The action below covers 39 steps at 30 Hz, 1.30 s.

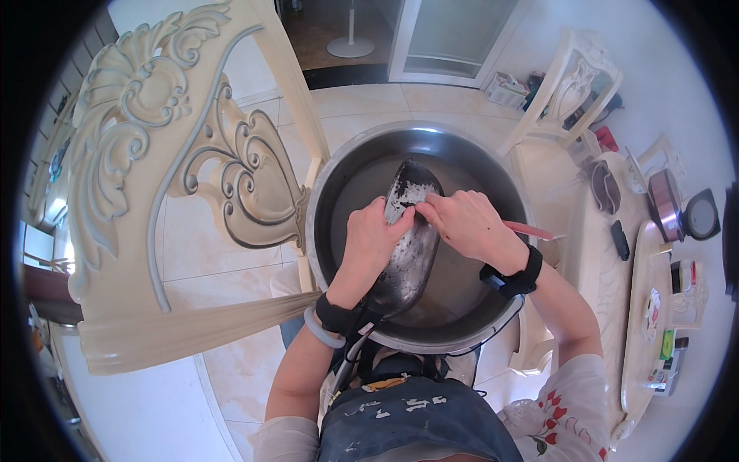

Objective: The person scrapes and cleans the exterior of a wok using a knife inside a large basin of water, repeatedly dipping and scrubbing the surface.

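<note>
A large stainless steel basin [426,131] stands before me, with murky greyish water [361,190] in it. Tilted over the water is a dark, oblong, metallic-looking object [411,260], its surface blotched and mottled, with pale flaky patches near the far end. My left hand [374,242] grips it along its left side, thumb across its upper face. My right hand [465,222] has its fingers curled, the thumb and fingertips pressed to the flaky patch beside the left thumb. A small dark bit [407,204] shows between the fingertips; what holds it is hidden.
A pinkish-red handle [528,230] crosses the basin's right rim, partly behind my right hand. The carved cream chair back [248,173] rises close on the left. To the right are another chair [568,98] and a table [600,277] bearing a dark case [620,239] and a pot [667,202].
</note>
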### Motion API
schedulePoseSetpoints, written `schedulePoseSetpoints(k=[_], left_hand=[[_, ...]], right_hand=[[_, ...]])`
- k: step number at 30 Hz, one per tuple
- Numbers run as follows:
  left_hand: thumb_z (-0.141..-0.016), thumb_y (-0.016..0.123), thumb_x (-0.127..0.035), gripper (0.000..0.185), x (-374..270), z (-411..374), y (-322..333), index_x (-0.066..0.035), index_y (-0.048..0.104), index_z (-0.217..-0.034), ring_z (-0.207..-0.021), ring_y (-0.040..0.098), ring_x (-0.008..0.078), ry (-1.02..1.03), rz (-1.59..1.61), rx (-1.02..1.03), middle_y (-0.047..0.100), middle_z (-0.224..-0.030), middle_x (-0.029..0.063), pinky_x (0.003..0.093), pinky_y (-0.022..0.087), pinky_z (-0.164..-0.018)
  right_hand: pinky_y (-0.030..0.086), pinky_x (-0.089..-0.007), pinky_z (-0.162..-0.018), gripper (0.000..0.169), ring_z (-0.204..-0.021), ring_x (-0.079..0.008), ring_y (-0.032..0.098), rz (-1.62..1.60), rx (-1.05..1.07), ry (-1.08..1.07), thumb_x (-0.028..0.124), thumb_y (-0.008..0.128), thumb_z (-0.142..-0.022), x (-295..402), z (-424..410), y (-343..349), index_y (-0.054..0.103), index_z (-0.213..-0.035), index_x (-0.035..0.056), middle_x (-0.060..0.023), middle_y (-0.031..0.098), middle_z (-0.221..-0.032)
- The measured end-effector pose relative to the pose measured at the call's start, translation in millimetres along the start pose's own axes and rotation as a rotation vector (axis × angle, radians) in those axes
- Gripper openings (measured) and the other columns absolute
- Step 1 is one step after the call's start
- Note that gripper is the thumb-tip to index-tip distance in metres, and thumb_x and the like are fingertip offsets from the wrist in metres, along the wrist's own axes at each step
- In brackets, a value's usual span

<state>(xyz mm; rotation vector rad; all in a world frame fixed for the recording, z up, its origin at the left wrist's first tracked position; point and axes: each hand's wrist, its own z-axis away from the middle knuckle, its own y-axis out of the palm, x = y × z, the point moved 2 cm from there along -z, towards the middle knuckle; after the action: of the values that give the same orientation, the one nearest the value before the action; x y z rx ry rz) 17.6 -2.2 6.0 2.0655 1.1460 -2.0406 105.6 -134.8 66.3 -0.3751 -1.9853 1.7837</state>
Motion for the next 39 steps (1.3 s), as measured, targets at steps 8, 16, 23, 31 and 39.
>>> schedulePoseSetpoints(k=[8,16,23,31,39], left_hand=[[-0.076,0.069,-0.034,0.041,4.3,-2.5,3.6,0.006,0.061,-0.084,-0.065,0.062,0.0379,0.025,-0.012,-0.016,0.06,-0.068,0.0242,0.0395,0.048,-0.058],[-0.076,0.069,-0.032,0.038,2.1,0.2,1.1,0.004,0.057,-0.073,-0.063,0.06,0.0405,0.041,-0.04,-0.027,0.058,-0.063,0.0246,0.0434,0.049,-0.06],[-0.076,0.069,-0.032,0.038,1.4,-1.1,2.5,0.005,0.057,-0.074,-0.065,0.061,0.0402,0.029,0.004,-0.016,0.059,-0.065,0.0253,0.0437,0.05,-0.061],[-0.077,0.069,-0.032,0.04,5.1,-3.1,-1.7,0.006,0.06,-0.081,-0.069,0.062,0.0395,-0.045,-0.047,0.012,0.061,-0.07,0.0249,0.0397,0.049,-0.061],[-0.076,0.069,-0.032,0.039,4.2,-2.4,-1.2,0.006,0.059,-0.078,-0.067,0.06,0.0409,-0.019,-0.03,-0.013,0.059,-0.068,0.0255,0.0404,0.048,-0.059]], right_hand=[[0.051,-0.0407,-0.055,0.047,-0.058,-0.0346,0.062,0.101,0.062,-0.025,0.031,0.047,-0.095,9.8,-8.6,-7.6,0.063,-0.061,0.004,-0.0181,0.06,-0.059],[0.05,-0.0428,-0.056,0.046,-0.059,-0.0369,0.061,0.09,0.036,-0.045,0.029,0.046,-0.096,9.9,-12.5,-4.2,0.062,-0.063,0.0027,-0.0187,0.06,-0.06],[0.051,-0.0426,-0.057,0.046,-0.059,-0.0367,0.061,0.095,0.022,-0.002,0.029,0.046,-0.096,5.6,-14.3,-0.4,0.062,-0.062,0.0029,-0.0191,0.06,-0.06],[0.052,-0.0409,-0.057,0.046,-0.06,-0.0352,0.063,0.076,0.039,-0.06,0.031,0.046,-0.095,13.5,-18.8,-1.3,0.063,-0.063,0.003,-0.0188,0.061,-0.061],[0.051,-0.0414,-0.057,0.046,-0.061,-0.0359,0.062,0.092,0.065,-0.074,0.03,0.046,-0.096,11.8,-19.2,0.1,0.063,-0.063,0.0023,-0.0195,0.061,-0.062]])
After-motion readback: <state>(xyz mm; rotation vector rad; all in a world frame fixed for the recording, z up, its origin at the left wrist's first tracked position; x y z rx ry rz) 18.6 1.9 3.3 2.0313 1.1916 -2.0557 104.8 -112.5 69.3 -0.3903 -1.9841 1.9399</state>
